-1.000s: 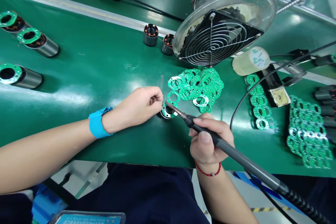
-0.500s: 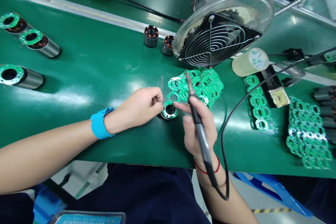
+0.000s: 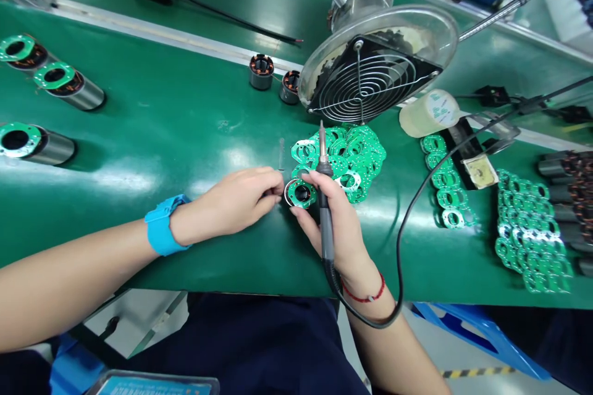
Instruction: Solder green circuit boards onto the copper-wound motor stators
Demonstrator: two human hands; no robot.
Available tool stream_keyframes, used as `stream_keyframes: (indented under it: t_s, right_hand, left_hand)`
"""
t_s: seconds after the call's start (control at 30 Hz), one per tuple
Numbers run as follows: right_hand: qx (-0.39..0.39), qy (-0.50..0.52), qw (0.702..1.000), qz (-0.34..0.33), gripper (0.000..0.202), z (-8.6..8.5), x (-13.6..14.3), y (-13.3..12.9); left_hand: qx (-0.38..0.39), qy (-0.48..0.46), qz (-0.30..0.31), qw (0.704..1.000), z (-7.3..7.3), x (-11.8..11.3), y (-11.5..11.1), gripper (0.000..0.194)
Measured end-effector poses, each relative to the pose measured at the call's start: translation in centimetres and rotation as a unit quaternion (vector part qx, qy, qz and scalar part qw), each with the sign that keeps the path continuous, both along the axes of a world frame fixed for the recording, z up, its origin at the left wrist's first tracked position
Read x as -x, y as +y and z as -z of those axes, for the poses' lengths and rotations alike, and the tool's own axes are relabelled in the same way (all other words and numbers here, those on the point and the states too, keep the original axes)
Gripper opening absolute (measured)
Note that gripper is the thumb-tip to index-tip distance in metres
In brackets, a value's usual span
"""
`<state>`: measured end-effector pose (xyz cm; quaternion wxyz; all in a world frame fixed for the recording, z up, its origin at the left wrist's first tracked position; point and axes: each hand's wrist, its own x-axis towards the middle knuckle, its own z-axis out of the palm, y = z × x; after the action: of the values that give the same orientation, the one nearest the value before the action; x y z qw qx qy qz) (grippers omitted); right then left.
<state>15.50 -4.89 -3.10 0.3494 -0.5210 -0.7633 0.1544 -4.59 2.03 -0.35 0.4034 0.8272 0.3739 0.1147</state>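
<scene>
The motor unit (image 3: 293, 194), topped with a green ring board, is located on the green bench (image 3: 185, 136) between the hands. The right hand (image 3: 340, 228) grips the soldering iron (image 3: 327, 222), tip pointing away from the body; its thumb and index finger are spread at the unit's edge (contact cannot be confirmed). The left hand (image 3: 248, 197) is just beside the unit, fingers curled and fingertips drawn together; whether they pinch anything cannot be told. Directly beyond the unit lies a loose pile of ring boards (image 3: 365, 157), partly covered by the iron. The fan hood (image 3: 370, 83) stands behind the pile and partly hides one of two bare stators (image 3: 261, 72). The iron's cable (image 3: 402, 247) loops across the right forearm and over the bench. To the right are a row of boards (image 3: 447, 179), a sponge (image 3: 480, 171), and stacked board panels (image 3: 530, 231). Three board-topped cylinders (image 3: 83, 94) lie at far left.
</scene>
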Motion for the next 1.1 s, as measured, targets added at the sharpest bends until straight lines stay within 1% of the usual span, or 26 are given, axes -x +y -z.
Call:
stream_keyframes:
  t_s: [0.03, 0.1, 0.2, 0.3, 0.4, 0.5, 0.57, 0.67, 0.73, 0.8, 0.97, 1.1]
  right_hand:
    - [-0.007, -0.007, 1.0, -0.002, 0.05, 0.0, 0.0, 0.0]
    - [-0.023, -0.028, 0.999, -0.011, 0.049, -0.2, 0.2, 0.1]
    - [-0.045, -0.046, 0.997, -0.037, 0.05, -0.6, 0.5, 0.1]
    - [-0.068, -0.053, 0.995, -0.058, 0.047, -1.1, 0.6, 0.0]
    - [-0.09, -0.054, 0.993, -0.05, 0.04, -1.3, 0.7, 0.0]
    - [-0.096, -0.013, 0.994, -0.044, 0.036, -1.2, 0.6, -0.2]
    - [-0.095, 0.044, 0.994, -0.036, 0.034, -1.0, 0.5, -0.5]
    - [-0.114, 0.135, 0.984, 0.002, 0.031, -0.7, 0.2, -1.0]
    - [-0.131, 0.168, 0.977, 0.021, 0.028, -0.6, -0.1, -1.4]
    - [-0.145, 0.179, 0.973, 0.016, 0.027, -0.6, -0.2, -1.6]
    - [-0.165, 0.192, 0.967, -0.029, 0.023, -1.0, -0.1, -1.5]
    - [-0.166, 0.189, 0.967, -0.034, 0.023, -1.2, -0.1, -1.5]
  left_hand:
    - [-0.005, -0.02, -0.013, 1.0, 0.0, -0.1, 0.1, 0.012]
    - [0.022, -0.066, -0.041, 0.997, -0.1, -0.3, 0.2, 0.013]
    - [0.121, -0.115, -0.068, 0.984, 0.0, -0.6, 0.3, 0.011]
    - [0.195, -0.139, -0.086, 0.967, 0.3, -0.8, 0.3, 0.016]
    - [0.216, -0.142, -0.11, 0.96, 0.3, -0.8, 0.3, 0.017]
    - [0.19, -0.13, -0.123, 0.965, 0.1, -0.7, 0.2, 0.013]
    - [0.158, -0.121, -0.121, 0.972, 0.0, -0.7, 0.1, 0.011]
    - [0.124, -0.104, -0.113, 0.98, -0.1, -0.7, -0.1, 0.009]
    - [0.108, -0.097, -0.112, 0.983, -0.1, -0.8, -0.2, 0.008]
    - [0.095, -0.095, -0.113, 0.984, -0.1, -0.8, -0.2, 0.008]
    - [0.068, -0.089, -0.111, 0.987, 0.1, -0.8, -0.4, 0.008]
    - [0.016, -0.081, -0.103, 0.991, 0.1, -0.9, -0.5, 0.009]
